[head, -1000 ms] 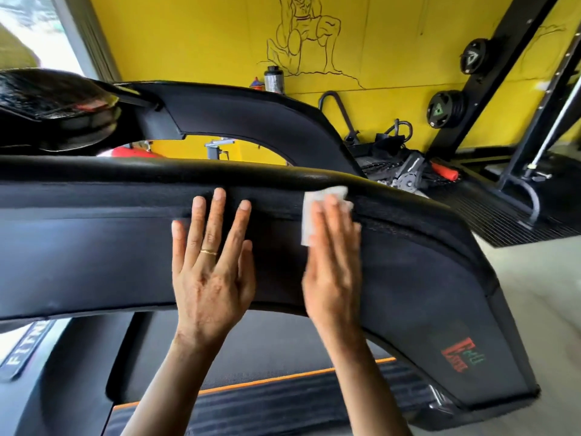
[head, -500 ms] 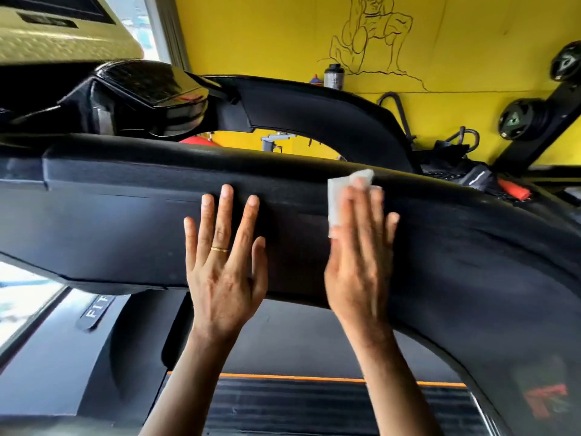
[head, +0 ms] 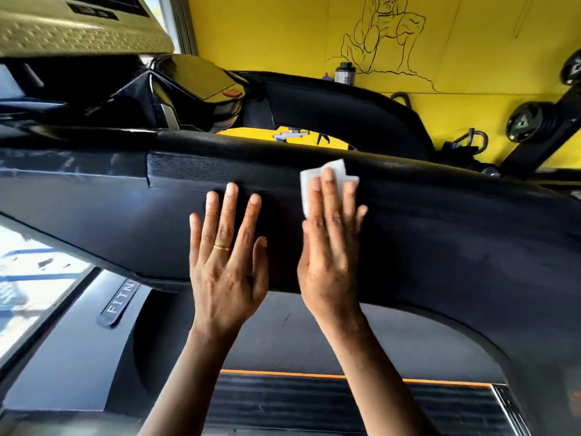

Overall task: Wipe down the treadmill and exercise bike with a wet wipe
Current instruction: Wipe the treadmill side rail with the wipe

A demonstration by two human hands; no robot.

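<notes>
The broad black padded side rail of the treadmill (head: 440, 231) runs across the middle of the frame, with the glossy black console (head: 195, 89) at upper left and the dark ribbed belt with its orange edge line (head: 314, 404) along the bottom. No exercise bike shows anywhere, so by my judgement the job is at an early or middle stage: the rail is being wiped, its stretch toward the console and the console itself look likely to come next, and the bike is left.

The left hand (head: 226, 265) lies flat on the rail's face at centre, fingers (head: 232, 196) straight and spread apart, bracing and holding nothing. The right hand (head: 330, 256), just beside it, presses the white folded wet wipe (head: 314, 180) against the rail below its top edge, fingers straight and close together, clamped on nothing. A thin gold ring (head: 221, 247) sits on the left hand.

Against the earlier frames, both hands keep the same pose but sit further along toward the console, which fills more of the upper left; the red logo at lower right has left the view.
</notes>
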